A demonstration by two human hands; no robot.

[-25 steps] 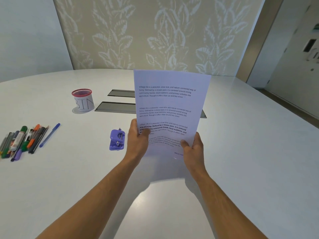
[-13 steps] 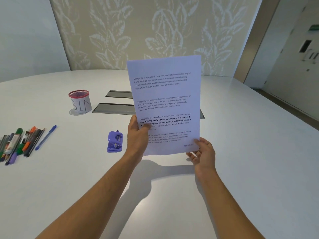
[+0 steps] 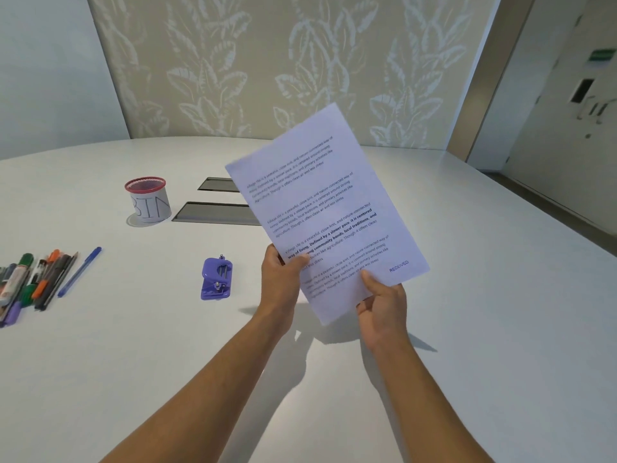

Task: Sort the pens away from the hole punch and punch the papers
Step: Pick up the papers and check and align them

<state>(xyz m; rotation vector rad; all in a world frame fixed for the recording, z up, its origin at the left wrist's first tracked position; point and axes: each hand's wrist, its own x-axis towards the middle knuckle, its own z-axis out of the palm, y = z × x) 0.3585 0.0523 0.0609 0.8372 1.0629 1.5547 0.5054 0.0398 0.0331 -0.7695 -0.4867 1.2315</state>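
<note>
I hold printed white papers (image 3: 320, 202) above the table, tilted with the top leaning right. My left hand (image 3: 278, 282) grips their left edge, thumb on the text. My right hand (image 3: 382, 307) pinches the bottom edge near a blue "RECEIVED" stamp. A small purple hole punch (image 3: 216, 278) lies flat on the white table (image 3: 467, 329), to the left of my left hand and apart from it. Several pens and markers (image 3: 33, 282) lie in a group at the far left, with a blue pen (image 3: 79, 271) at their right side.
A red-rimmed mesh cup labelled "BIN" (image 3: 148, 203) stands at the back left. Two dark cable hatches (image 3: 213, 212) sit in the table's middle, partly hidden by the papers. A patterned wall rises behind the table and a door stands at the right.
The papers have rotated clockwise from upright to tilted. My right hand moved from the lower right corner to the bottom edge. The left hand kept its grip.
</note>
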